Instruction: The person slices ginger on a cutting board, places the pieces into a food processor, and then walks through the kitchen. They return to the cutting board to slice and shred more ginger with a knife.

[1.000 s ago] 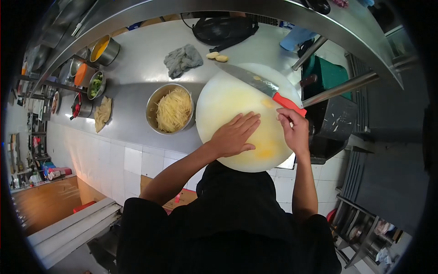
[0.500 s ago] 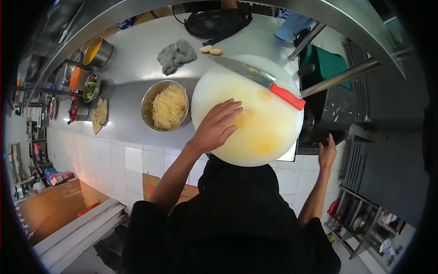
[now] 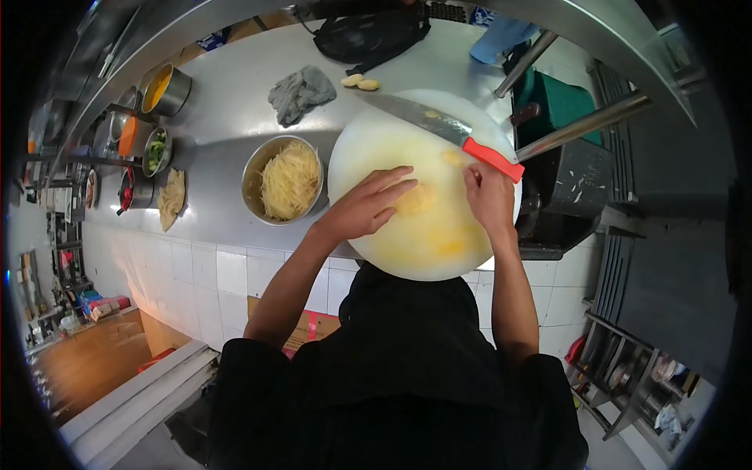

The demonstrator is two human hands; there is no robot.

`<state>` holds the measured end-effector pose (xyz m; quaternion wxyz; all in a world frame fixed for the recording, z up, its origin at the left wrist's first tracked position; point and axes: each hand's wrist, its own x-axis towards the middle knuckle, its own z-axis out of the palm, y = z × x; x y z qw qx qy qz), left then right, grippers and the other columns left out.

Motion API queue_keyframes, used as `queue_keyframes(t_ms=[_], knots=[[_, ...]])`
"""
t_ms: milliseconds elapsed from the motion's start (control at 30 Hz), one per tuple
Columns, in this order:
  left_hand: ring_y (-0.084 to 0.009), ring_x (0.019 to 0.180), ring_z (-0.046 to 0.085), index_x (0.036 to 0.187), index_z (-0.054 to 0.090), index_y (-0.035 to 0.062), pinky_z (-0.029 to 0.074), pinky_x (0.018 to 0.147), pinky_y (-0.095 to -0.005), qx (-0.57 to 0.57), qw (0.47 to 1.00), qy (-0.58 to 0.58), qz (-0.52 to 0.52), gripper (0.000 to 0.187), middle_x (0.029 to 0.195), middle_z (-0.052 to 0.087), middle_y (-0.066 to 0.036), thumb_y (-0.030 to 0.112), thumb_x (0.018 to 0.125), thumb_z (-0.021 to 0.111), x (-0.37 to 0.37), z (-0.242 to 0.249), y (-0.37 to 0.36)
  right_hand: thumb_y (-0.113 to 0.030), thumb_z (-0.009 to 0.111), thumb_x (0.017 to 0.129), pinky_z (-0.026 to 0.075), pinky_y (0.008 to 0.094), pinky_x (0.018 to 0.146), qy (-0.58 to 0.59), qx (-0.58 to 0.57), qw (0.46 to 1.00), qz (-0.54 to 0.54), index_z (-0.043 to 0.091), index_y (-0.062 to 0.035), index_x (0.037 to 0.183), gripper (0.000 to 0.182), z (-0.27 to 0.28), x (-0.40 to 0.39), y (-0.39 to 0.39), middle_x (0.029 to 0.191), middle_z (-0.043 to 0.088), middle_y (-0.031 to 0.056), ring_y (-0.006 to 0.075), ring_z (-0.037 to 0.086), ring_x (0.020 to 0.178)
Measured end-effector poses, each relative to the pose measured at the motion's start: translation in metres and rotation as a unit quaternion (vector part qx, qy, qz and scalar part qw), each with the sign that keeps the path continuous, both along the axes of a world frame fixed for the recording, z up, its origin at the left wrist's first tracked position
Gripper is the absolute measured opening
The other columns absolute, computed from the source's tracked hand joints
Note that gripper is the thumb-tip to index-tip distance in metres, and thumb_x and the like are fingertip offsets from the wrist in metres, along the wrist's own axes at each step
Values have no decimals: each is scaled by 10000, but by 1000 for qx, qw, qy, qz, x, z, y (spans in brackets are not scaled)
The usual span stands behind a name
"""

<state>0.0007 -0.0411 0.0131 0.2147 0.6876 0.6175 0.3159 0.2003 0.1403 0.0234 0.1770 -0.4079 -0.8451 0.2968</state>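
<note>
On the round white cutting board (image 3: 376, 149), stained yellow in places, my left hand (image 3: 366, 205) rests over its left part with fingers stretched and slightly apart. My right hand (image 3: 492, 200) is over the board's right side, fingers curled, right against the lower edge of the red handle of a knife (image 3: 427, 117). What those fingers hold, if anything, is hidden. The knife lies across the upper board, its wide blade pointing up-left, a pale scrap on it. Left of the board stands a metal bowl (image 3: 249, 188) heaped with pale yellow shreds (image 3: 288, 182).
A grey cloth (image 3: 301, 95) and two pale peeled pieces (image 3: 361, 82) lie beyond the board. Several metal containers, one with chopped greens (image 3: 157, 149), stand at left beside a tan cloth (image 3: 171, 200). At right are a black bin (image 3: 576, 184) and a slanting metal post (image 3: 587, 129).
My right hand has come from beside the black bin, right of the board, up and left to the knife handle. My left hand has stayed nearly in place.
</note>
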Motion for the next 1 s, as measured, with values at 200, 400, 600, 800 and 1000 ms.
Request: queue_keyframes(t_ms=[200,400,600,800,1000], knots=[[-275,1205,536,1283,659,99,438,1054,-387,25,1000,12,-11,430,1359,605,-56,112,856,707,-2,-11,4,-235,686,900,532,521,712,-44,94,992,-68,684,-31,942,208,-15,-31,-2,837,711,198,428,682,800],[-269,1166,538,1253,673,93,453,1032,-380,27,999,24,-1,396,1300,640,-50,156,865,722,-1,-14,6,-243,713,876,536,493,697,-16,46,997,-66,694,-46,962,216,-23,-29,1,822,722,166,399,692,790],[-271,1115,572,1157,713,85,467,1002,-377,71,996,-47,31,315,1266,646,-70,141,848,739,-4,-14,7,-237,741,847,526,478,735,-49,1,996,-76,672,-40,967,240,-21,-33,4,854,719,161,369,690,837],[-266,996,598,945,717,58,482,915,-381,68,997,-21,35,133,1081,657,-56,104,823,740,3,-15,8,-182,770,811,515,463,754,-3,-15,997,-74,651,-26,959,245,-12,-31,0,886,690,154,363,666,852],[-279,996,596,984,720,47,494,887,-393,56,996,-48,47,173,1080,663,-71,97,821,750,2,-14,8,-128,783,782,507,445,783,49,82,994,-51,650,-29,942,230,-23,-28,-8,908,692,150,343,652,897]])
